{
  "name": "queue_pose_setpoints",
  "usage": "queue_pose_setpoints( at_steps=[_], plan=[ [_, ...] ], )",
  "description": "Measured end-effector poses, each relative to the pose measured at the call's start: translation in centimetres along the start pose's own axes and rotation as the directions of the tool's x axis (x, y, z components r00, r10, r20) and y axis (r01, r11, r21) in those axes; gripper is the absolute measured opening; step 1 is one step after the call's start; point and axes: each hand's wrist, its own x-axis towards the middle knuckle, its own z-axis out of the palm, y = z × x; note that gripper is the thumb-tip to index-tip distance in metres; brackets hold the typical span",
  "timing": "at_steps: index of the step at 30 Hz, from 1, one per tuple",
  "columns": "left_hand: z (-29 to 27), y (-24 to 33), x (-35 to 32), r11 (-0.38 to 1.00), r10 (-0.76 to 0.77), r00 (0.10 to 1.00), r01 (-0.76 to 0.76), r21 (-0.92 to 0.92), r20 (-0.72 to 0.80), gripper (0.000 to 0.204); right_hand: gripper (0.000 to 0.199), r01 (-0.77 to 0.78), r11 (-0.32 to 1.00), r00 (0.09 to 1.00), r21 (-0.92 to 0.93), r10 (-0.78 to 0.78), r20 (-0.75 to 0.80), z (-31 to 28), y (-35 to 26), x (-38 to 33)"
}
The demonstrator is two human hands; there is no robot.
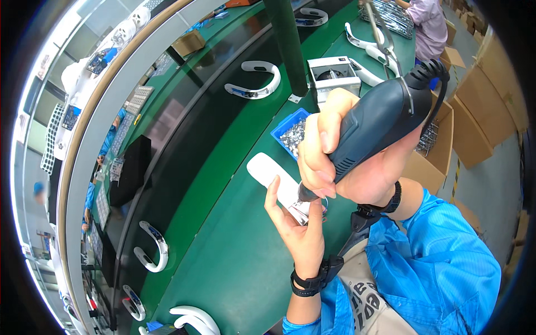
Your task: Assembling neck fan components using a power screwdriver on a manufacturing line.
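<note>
My right hand (371, 178) is wrapped round a dark electric screwdriver (375, 123), with its coiled cord at the top end. The screwdriver's tip points down onto the near end of a long white plastic part (272, 172). My left hand (301, 241) grips that near end between thumb and fingers. Small metallic pieces and thin wires show there, partly hidden by the fingers and the tool. Just beyond the hands sits a blue bin (277, 135) filled with small screws (294, 138).
A white box-shaped device (335, 71) stands behind the bin, beside a green post (287, 50). Curved white parts (262, 84) lie spaced along the dark conveyor (206, 131). Cardboard boxes (472, 128) stand at right, and a person in a pale top (430, 25) works farther off.
</note>
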Motion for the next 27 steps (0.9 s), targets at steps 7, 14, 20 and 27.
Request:
queue_pose_setpoints(
  at_steps=[7, 14, 20, 27],
  plan=[
    [0.1, -0.1, 0.2, 1.000, 0.014, 1.000, -0.014, 0.002, -0.004, 0.079, 0.092, 0.013, 1.000, 0.999, -0.020, -0.014, -0.048, 0.0, 0.0, 0.1],
    [0.1, -0.4, 0.2, 0.999, 0.045, 0.999, -0.045, -0.009, 0.001, 0.079, 0.093, -0.001, 0.999, 0.999, -0.038, 0.000, -0.039, 0.0, 0.4, -0.1],
    [-0.1, -0.9, -0.1, 0.997, 0.067, 0.997, -0.066, 0.039, -0.031, 0.079, 0.086, -0.057, 0.998, 0.998, -0.022, 0.058, 0.040, 1.2, 0.6, -0.3],
    [0.4, -0.3, 0.0, 0.949, 0.265, 0.963, -0.250, 0.193, -0.054, 0.076, 0.075, -0.310, 0.942, 0.951, -0.126, 0.304, -0.060, 3.3, 0.8, 0.3]
  ],
)
